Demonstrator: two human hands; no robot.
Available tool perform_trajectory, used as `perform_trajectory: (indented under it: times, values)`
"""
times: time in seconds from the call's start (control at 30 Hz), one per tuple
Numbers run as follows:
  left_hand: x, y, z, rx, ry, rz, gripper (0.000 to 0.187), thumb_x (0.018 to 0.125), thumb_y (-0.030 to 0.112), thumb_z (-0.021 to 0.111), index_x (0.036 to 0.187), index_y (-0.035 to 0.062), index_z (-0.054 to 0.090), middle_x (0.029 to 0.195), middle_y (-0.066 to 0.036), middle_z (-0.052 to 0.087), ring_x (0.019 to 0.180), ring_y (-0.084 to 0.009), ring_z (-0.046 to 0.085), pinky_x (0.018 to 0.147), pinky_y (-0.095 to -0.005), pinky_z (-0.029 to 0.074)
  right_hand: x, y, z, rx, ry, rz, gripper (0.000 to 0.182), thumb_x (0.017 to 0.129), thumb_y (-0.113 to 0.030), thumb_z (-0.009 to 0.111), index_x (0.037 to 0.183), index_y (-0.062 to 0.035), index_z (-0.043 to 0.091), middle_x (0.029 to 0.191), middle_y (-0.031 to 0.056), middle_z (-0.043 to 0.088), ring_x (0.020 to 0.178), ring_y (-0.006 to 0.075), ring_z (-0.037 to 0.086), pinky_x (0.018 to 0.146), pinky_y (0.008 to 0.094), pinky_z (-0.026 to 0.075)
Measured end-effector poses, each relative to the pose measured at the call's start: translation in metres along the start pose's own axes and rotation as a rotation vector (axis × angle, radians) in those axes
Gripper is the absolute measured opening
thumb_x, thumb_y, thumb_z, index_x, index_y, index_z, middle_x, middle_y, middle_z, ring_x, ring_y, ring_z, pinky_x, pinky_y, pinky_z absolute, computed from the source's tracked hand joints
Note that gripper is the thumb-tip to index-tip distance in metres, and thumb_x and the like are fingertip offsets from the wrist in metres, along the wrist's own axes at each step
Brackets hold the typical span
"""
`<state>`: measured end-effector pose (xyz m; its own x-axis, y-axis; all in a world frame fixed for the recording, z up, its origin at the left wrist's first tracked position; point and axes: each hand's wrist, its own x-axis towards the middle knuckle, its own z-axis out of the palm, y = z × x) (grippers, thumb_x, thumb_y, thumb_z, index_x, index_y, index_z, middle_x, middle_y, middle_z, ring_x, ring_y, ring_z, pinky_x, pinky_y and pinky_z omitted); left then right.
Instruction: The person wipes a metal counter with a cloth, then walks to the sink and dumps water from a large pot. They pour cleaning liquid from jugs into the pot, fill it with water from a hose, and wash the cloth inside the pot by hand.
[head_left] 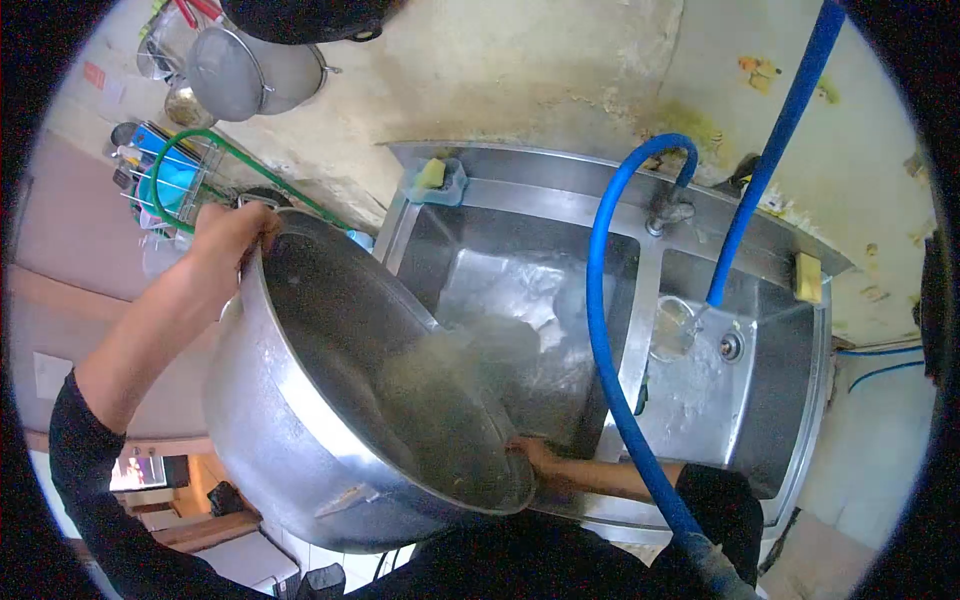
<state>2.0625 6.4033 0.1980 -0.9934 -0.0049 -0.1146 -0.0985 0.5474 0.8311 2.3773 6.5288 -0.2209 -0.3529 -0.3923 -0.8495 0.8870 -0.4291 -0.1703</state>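
A large metal stockpot (300, 400) is tipped on its side toward the left basin of the steel sink (620, 210). Murky water (440, 390) is in the pot and runs over its lower rim into the basin. My left hand (235, 235) is closed around the handle area at the pot's raised upper edge. Lower down, my right hand (535, 455) grips the pot near its rim on the sink side; part of its fingers is hidden. Water (520, 290) stands in the left basin.
A blue hose (600, 270) loops from the faucet (670, 212) across the sink and over my right arm. Another blue hose (765, 170) hangs into the right basin, beside a round clear container (672, 328). A sponge tray (437, 183) and yellow bar (808, 278) sit on the ledge.
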Motion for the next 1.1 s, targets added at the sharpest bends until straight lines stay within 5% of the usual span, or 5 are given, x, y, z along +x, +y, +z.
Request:
perform_trajectory:
  times: [0.77,0.9,0.97,1.03,1.1]
  values:
    - [-0.061,0.046,-0.027,0.08,-0.056,0.147,0.016,0.068,0.017,0.056,0.057,0.005,0.055,0.055,-0.003,0.048,0.05,-0.0121,0.041,0.046,-0.0269,0.029,-0.09,-0.055,0.057,-0.13,0.067,-0.205,0.043,0.082,-0.035,0.048,0.105,-0.0001,0.057,0.102,0.0129,0.058,0.098,0.0234,0.052,0.085,0.0373,0.04]
    - [-0.076,0.012,-0.05,-0.079,-0.063,0.091,0.014,0.068,0.013,0.053,0.078,0.0025,0.055,0.06,-0.004,0.05,0.054,-0.0103,0.043,0.048,-0.0248,0.032,-0.081,-0.056,0.021,-0.265,0.143,-0.494,0.042,0.082,-0.036,0.048,0.103,-0.001,0.059,0.097,0.0124,0.06,0.093,0.0217,0.055,0.082,0.0364,0.042]
    - [-0.089,-0.002,-0.057,-0.206,0.046,0.036,0.035,0.067,0.008,0.051,0.101,-0.0022,0.048,0.06,-0.005,0.05,0.051,-0.0103,0.044,0.048,-0.0222,0.035,-0.043,-0.055,-0.028,-0.492,0.251,-0.608,0.042,0.082,-0.037,0.048,0.104,-0.0022,0.059,0.094,0.0109,0.06,0.087,0.0211,0.057,0.078,0.0361,0.044]
    - [-0.088,-0.034,-0.069,-0.247,0.032,0.049,0.041,0.066,0.006,0.05,0.105,-0.0055,0.046,0.059,-0.005,0.05,0.05,-0.0111,0.045,0.048,-0.0225,0.036,-0.041,-0.071,-0.052,-0.56,0.472,-0.636,0.042,0.083,-0.036,0.048,0.106,-0.002,0.057,0.094,0.0116,0.06,0.084,0.0225,0.057,0.076,0.0362,0.046]
    - [-0.081,-0.074,-0.073,-0.237,0.056,0.011,0.053,0.064,0.001,0.048,0.115,-0.0113,0.041,0.057,-0.006,0.05,0.046,-0.0122,0.046,0.046,-0.0235,0.036,-0.071,-0.099,-0.053,-0.633,0.565,-0.753,0.046,0.083,-0.03,0.05,0.118,-0.0002,0.046,0.106,0.016,0.056,0.098,0.0275,0.052,0.086,0.0362,0.041]
